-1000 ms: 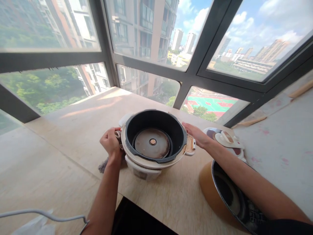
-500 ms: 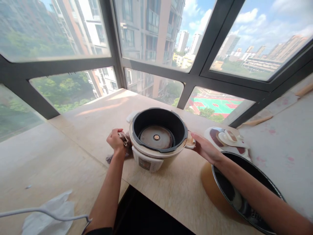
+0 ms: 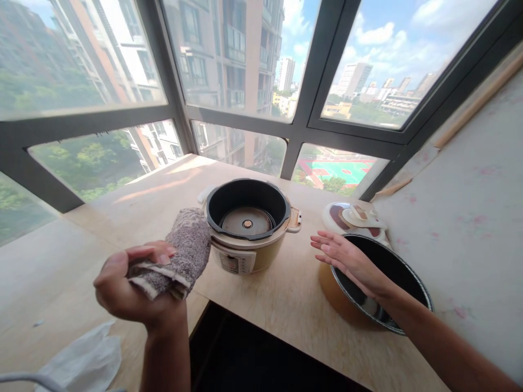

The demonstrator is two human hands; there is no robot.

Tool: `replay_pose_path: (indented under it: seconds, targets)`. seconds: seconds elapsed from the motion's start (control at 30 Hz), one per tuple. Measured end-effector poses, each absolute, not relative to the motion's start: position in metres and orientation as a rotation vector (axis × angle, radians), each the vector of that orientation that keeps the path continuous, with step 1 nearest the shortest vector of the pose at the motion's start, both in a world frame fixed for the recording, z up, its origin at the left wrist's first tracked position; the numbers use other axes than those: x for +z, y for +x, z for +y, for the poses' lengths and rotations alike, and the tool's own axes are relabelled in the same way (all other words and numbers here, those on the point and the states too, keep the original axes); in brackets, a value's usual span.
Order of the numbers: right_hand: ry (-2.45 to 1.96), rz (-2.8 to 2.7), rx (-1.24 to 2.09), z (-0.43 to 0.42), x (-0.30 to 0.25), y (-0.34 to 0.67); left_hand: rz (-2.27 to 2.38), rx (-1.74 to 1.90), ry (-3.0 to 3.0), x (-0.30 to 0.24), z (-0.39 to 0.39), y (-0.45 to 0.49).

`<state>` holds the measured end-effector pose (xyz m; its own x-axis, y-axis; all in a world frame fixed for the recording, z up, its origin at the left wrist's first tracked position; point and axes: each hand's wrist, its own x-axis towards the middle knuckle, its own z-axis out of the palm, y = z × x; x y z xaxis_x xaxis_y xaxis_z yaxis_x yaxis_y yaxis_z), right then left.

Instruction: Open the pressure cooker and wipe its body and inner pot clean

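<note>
My left hand [image 3: 131, 277] is wrapped round a bunched grey-brown cloth [image 3: 190, 245], raised in front of the cooker's left side. An electric pressure cooker [image 3: 261, 256] stands upright on the counter without its lid. Its black inside is bare, and a metal heating plate [image 3: 237, 223] with a small round centre shows at the bottom. My right hand [image 3: 343, 256] is open, fingers stretched out, over the near left rim of a black-lined inner pot [image 3: 330, 288]. It holds nothing and is apart from the cooker's right handle [image 3: 295, 220].
Behind the inner pot lies the white and maroon cooker lid [image 3: 351, 215], close to the papered wall [image 3: 461, 239]. A crumpled white plastic bag [image 3: 90, 359] and a grey cord [image 3: 32, 379] are at the lower left. Framed windows [image 3: 237, 125] border the counter [image 3: 159, 201].
My left hand has lifted the cloth from beside the cooker toward me. My right hand has let go of the cooker's handle and moved right, fingers spread. The view has shifted slightly.
</note>
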<state>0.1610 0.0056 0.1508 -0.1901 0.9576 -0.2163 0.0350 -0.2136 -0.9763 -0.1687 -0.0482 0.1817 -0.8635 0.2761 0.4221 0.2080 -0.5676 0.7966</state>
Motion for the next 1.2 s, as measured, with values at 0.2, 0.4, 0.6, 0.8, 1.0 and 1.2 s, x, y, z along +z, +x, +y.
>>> replay_pose_path:
  seconds: [0.2, 0.4, 0.6, 0.8, 1.0, 1.2]
  targets:
    - [-1.234, -1.384, 1.485, -0.022, 0.152, 0.172, 0.961, 2.52, 1.098, 0.22, -0.055, -0.12]
    - [-1.138, -1.667, 1.155, -0.045, 0.143, 0.177, 0.777, 2.144, 1.103, 0.21, -0.057, -0.058]
    - [-1.149, -2.093, 0.295, -0.071, 0.149, 0.181, 0.451, 1.688, 1.267, 0.183, -0.052, -0.013]
    - [-1.103, -2.186, -0.108, -0.076, 0.139, 0.188, 0.401, 1.414, 1.041, 0.165, -0.047, 0.031]
    - [-1.067, -2.099, -0.184, -0.077, 0.141, 0.202, 0.196, 1.38, 1.051, 0.165, -0.046, 0.053]
    - [-1.052, -1.928, -0.138, -0.074, 0.148, 0.228, 0.419, 1.344, 0.997, 0.152, -0.032, 0.048]
